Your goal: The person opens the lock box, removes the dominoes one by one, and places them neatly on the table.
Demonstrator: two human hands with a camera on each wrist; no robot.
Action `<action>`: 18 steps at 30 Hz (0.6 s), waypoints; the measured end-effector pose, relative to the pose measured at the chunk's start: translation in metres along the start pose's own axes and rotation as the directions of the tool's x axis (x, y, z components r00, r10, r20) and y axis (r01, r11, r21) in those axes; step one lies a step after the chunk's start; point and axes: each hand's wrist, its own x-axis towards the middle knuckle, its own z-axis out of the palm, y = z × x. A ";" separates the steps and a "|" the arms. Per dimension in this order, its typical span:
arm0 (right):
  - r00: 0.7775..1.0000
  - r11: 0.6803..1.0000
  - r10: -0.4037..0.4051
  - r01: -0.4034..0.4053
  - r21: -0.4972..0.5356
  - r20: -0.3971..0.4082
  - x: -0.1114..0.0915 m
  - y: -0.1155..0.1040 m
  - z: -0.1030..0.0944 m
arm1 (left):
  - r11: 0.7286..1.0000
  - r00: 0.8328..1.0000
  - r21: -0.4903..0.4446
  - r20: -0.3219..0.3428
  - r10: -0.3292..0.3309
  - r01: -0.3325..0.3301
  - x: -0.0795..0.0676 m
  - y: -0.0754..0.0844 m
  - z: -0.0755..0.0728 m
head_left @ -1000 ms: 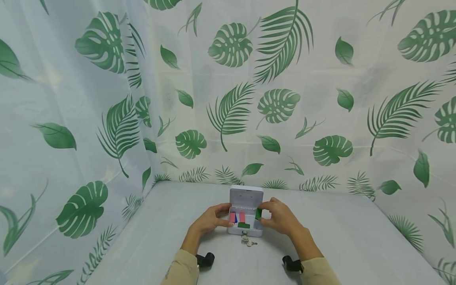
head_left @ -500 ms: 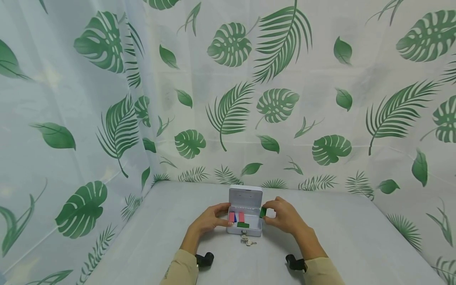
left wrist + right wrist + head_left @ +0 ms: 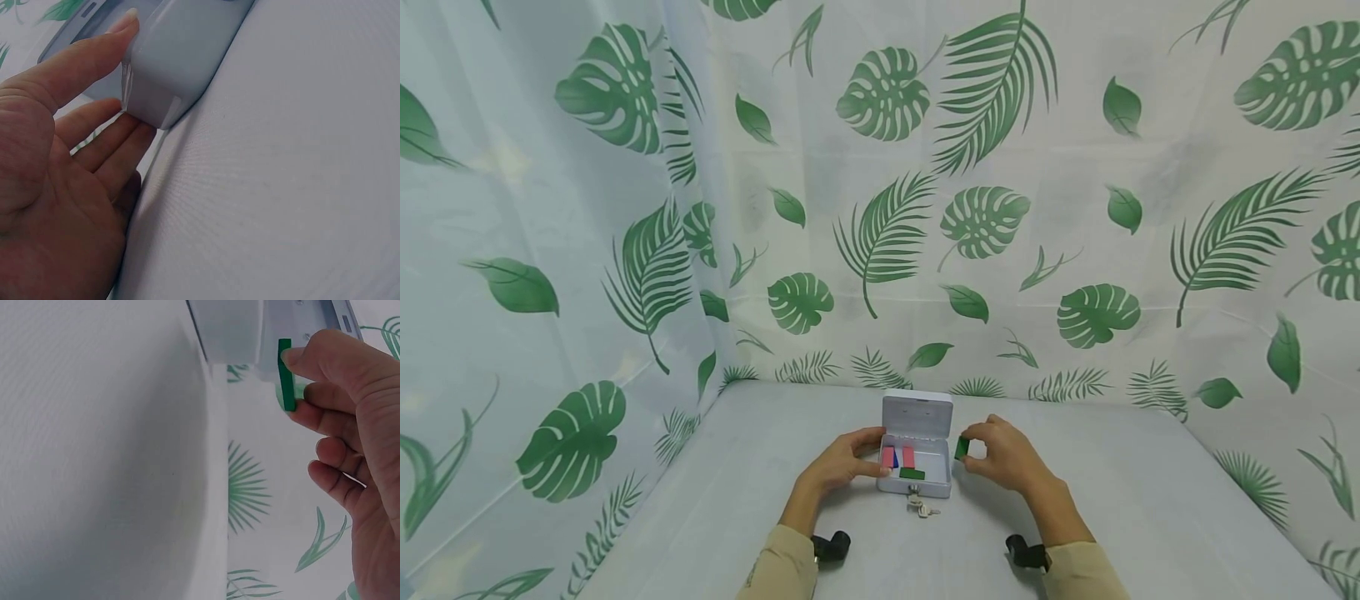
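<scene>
- One hand, the left hand, is gripping the left side of the box, thumb and fingers spanning it; light, even pressure is probably serving best, since a hard push could be sliding it.
- Two pink blocks are lying inside, a blue piece showing between them.
- Another, a green block, is lying lengthwise near the front wall inside.
- Keys are sitting just in front; steady forearms should be sparing them a knock.
- A second green block is standing on edge in the air, just beyond the box's right wall and apart from it.
- The right hand is clamping that block between thumb and finger near its ends; a firm pinch, clear of the rim, is likely preventing slips.
</scene>
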 end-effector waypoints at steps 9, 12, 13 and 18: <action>1.000 0.999 0.017 -0.016 -0.029 0.019 -0.005 0.001 -0.001 | 1.000 1.000 0.006 -0.002 0.002 -0.002 0.000 0.001 0.000; 0.999 0.999 0.026 -0.025 -0.037 0.026 -0.005 0.003 0.000 | 1.000 1.000 0.009 -0.003 0.003 -0.003 0.000 0.000 0.000; 0.999 0.999 0.031 -0.030 -0.037 0.029 -0.004 0.004 0.001 | 1.000 1.000 0.011 -0.003 0.001 -0.001 0.001 0.000 0.001; 0.999 0.999 0.023 -0.021 -0.049 0.038 -0.004 0.008 0.003 | 1.000 1.000 0.017 -0.004 -0.003 0.004 0.001 -0.002 0.001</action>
